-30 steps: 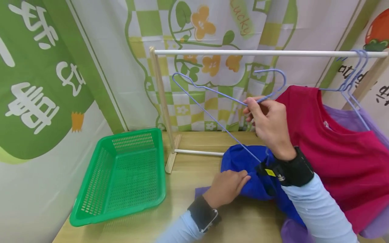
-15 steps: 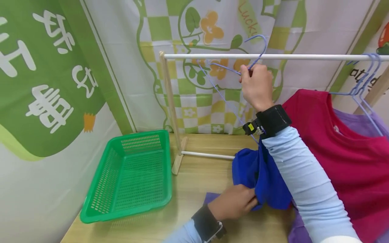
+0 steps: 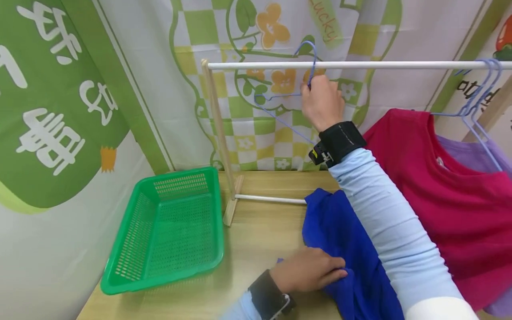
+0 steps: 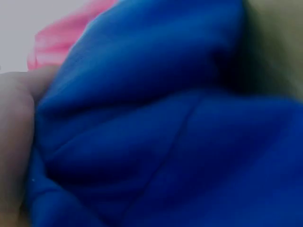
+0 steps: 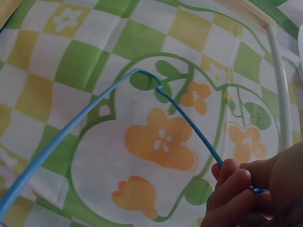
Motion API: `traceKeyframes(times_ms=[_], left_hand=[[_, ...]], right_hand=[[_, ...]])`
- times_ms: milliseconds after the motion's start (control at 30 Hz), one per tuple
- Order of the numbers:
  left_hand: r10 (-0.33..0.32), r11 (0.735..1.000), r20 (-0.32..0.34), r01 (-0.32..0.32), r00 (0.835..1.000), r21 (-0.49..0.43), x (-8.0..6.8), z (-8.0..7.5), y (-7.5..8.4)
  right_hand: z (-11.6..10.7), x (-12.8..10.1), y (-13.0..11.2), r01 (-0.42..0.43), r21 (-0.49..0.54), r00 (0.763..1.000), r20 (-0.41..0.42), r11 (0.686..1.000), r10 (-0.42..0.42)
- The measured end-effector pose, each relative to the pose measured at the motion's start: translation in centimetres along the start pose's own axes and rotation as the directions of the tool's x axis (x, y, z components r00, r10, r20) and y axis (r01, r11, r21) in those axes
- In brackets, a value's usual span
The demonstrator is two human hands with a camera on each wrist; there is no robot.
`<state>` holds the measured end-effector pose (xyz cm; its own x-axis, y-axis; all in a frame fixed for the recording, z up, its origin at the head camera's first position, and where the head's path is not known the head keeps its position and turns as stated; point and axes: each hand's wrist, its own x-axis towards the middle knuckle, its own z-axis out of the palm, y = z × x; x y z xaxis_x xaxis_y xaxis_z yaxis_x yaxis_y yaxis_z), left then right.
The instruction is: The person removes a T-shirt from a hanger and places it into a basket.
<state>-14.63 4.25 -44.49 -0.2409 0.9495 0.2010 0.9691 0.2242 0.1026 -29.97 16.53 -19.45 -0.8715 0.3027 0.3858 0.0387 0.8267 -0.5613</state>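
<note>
My right hand (image 3: pixel 320 101) grips a light blue wire hanger (image 3: pixel 280 95) near its neck and holds it up at the white rail (image 3: pixel 360 65), the hook curving over the rail. In the right wrist view the fingers (image 5: pixel 232 189) pinch the hanger wire (image 5: pixel 184 118). My left hand (image 3: pixel 310 273) rests on a blue garment (image 3: pixel 340 231) lying on the wooden table (image 3: pixel 256 235), its fingers on the cloth's edge. The left wrist view is filled by the blue garment (image 4: pixel 165 132).
A green plastic basket (image 3: pixel 168 226) sits at the table's left. A red shirt (image 3: pixel 440 195) and a purple garment (image 3: pixel 476 155) hang from blue hangers (image 3: pixel 478 93) at the rail's right end. The rack's wooden post (image 3: pixel 218 133) stands behind the basket. A printed curtain hangs behind.
My right hand has lifted the hanger from over the blue garment up to the rail and shifted it left. The left hand has stayed on the blue garment.
</note>
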Motion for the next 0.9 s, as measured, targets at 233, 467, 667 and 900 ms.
traceKeyframes(times_ms=[233,467,667,900], left_hand=[[-0.400,0.916,-0.168,0.387,0.901,-0.103,-1.6,0.8,-5.1],[-0.650,0.756,-0.229,0.588,0.724,-0.287,-1.2,3.1,-7.6],[-0.510,0.777,0.082,0.500,0.856,-0.384,0.2,5.1,-7.1],[-0.404,0.877,0.173,0.434,0.898,-0.207,1.4,6.2,-6.2]], right_hand=[[-1.3,-2.3,2.6,0.096,-0.112,0.992,0.094,0.989,-0.086],[-3.8,-12.6,7.4,0.309,-0.104,0.934,-0.153,0.946,-0.322],[-1.5,-19.7,15.6,0.295,-0.200,0.876,0.447,0.934,-0.181],[3.7,-23.5,22.2,0.196,-0.193,0.765,0.644,0.961,-0.027]])
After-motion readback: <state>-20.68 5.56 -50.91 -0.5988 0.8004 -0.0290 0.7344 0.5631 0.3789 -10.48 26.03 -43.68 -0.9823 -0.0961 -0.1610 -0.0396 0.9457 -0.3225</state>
